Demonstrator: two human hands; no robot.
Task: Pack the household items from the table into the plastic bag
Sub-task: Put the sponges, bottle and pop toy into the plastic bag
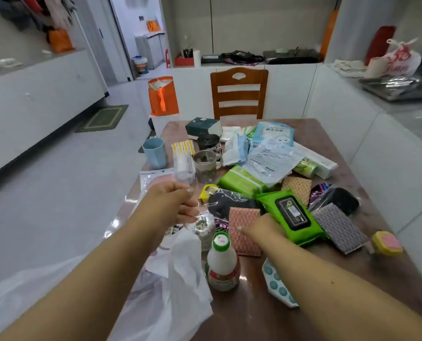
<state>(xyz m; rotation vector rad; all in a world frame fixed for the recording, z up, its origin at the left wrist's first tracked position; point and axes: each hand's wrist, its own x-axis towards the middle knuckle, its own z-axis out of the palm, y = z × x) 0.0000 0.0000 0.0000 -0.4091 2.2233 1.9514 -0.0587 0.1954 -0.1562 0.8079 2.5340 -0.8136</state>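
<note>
Here, nearest to the person, the plastic bag (180, 286) lies crumpled at the near-left edge of the tabletop (249, 318), under the left forearm, with its mouth not clearly visible. Just beyond it the left hand (174, 203) is lifted above the tabletop and closed around a clear, blurred item (184, 168) whose long axis points up and away. The right hand (261, 226) rests with fingers curled on the pink scrub pad (244, 232), touching the green wipes pack (291, 217); whether it grips I cannot tell. The bag lies toward the person from both hands, nearer to the left one, so I think the held item must travel back and down. Farther away, many items remain unpacked.
</note>
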